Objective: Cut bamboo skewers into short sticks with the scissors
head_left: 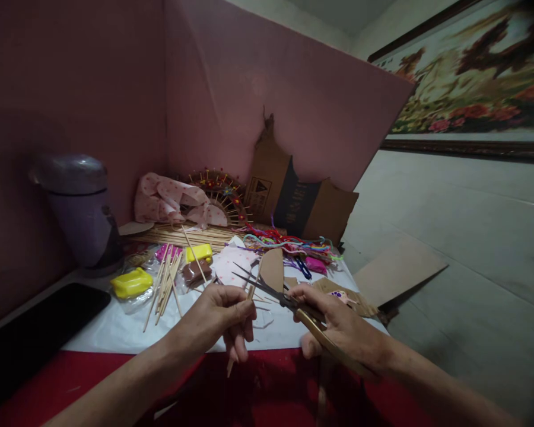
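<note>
My left hand (225, 317) is closed in a pinch on a thin wooden stick (251, 292) that runs from below my fingers up toward the scissor blades. My right hand (338, 323) grips a pair of scissors (267, 287) with brass-coloured handles. Its blades are parted and point left, their tips right beside the upper end of the stick. Both hands hover over the near edge of a white sheet (115, 329) on a red tabletop (267, 391).
Loose wooden sticks (167, 281), yellow clay blocks (131, 283), a brown clay lump (196, 271), coloured cords (289, 243) and a cardboard piece (272, 268) lie on the sheet. A purple lidded container (78, 207) stands left, a dark phone (31, 332) near it. A torn cardboard box (293, 198) leans on the pink wall.
</note>
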Tool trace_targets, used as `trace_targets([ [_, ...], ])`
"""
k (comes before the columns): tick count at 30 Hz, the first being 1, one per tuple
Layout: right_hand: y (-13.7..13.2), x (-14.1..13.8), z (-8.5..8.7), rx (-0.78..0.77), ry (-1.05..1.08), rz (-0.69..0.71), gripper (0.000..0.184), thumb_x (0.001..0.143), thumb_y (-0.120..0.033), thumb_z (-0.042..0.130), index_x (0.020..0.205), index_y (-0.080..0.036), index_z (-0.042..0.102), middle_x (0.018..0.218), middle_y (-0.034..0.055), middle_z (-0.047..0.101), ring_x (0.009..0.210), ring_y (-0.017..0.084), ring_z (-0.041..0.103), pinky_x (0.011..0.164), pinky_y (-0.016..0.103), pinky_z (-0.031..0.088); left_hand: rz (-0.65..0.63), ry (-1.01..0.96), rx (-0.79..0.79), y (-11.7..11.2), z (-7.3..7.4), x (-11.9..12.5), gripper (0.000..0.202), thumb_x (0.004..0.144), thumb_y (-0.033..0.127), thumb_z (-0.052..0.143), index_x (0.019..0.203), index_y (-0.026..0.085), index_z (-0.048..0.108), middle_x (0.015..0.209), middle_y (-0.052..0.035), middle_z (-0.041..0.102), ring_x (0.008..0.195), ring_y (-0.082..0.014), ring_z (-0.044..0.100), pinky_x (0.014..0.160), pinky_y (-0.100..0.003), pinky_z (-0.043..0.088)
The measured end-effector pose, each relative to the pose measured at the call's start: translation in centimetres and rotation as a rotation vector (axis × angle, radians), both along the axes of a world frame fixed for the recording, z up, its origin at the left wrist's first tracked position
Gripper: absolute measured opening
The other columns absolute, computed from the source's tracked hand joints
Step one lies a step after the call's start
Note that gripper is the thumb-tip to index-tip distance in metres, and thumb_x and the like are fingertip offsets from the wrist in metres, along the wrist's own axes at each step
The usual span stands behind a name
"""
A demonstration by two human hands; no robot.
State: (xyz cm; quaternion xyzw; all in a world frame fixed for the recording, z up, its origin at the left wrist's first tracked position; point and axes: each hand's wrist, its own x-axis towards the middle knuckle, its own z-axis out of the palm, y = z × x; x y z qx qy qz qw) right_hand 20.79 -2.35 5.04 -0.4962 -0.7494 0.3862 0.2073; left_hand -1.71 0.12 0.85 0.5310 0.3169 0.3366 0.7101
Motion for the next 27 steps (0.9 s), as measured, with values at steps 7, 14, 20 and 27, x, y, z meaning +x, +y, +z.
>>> trace_targets([
  [7, 0.14, -0.44, 0.42, -0.146, 0.033, 0.005, 0.033, 0.065, -0.026, 0.069, 0.091, -0.023, 0.050, 0.068, -0.0066, 0.051, 0.059, 0.010, 0.045, 0.053, 0.021, 0.034, -0.005, 0.024, 0.004, -0.16, -0.01, -0.01, 0.030, 0.077, 0.041, 0.060, 0.065, 0.013, 0.056, 0.050, -0.0026, 0.062, 0.033, -0.0117, 0.057, 0.032, -0.017, 0.040],
  [14, 0.27, -0.17, 0.19, -0.157, 0.023, 0.040, 0.038, 0.063, -0.028, 0.070, 0.094, -0.023, 0.049, 0.072, -0.0057, 0.051, 0.057, 0.009, 0.045, 0.052, 0.021, 0.034, -0.006, 0.038, -0.011, -0.25, 0.15, -0.06, 0.028, 0.076, 0.038, 0.060, 0.064, 0.013, 0.057, 0.048, -0.0027, 0.061, 0.031, -0.0109, 0.055, 0.031, -0.016, 0.036],
  [20, 0.17, -0.51, 0.61, -0.129, -0.015, 0.024, 0.036, 0.064, -0.027, 0.070, 0.093, -0.023, 0.049, 0.071, -0.0055, 0.050, 0.057, 0.009, 0.042, 0.052, 0.021, 0.033, -0.009, 0.041, 0.002, -0.16, 0.16, 0.01, 0.027, 0.076, 0.037, 0.059, 0.065, 0.013, 0.058, 0.049, -0.0026, 0.062, 0.031, -0.0101, 0.054, 0.031, -0.016, 0.037],
  [27, 0.30, -0.63, 0.64, -0.165, -0.046, 0.036, 0.043, 0.061, -0.029, 0.070, 0.097, -0.021, 0.048, 0.080, -0.0034, 0.052, 0.064, 0.011, 0.042, 0.055, 0.021, 0.033, -0.015, 0.073, -0.002, -0.09, 0.12, 0.12, 0.025, 0.076, 0.035, 0.059, 0.065, 0.012, 0.057, 0.050, -0.0021, 0.062, 0.030, -0.0109, 0.054, 0.030, -0.017, 0.038],
])
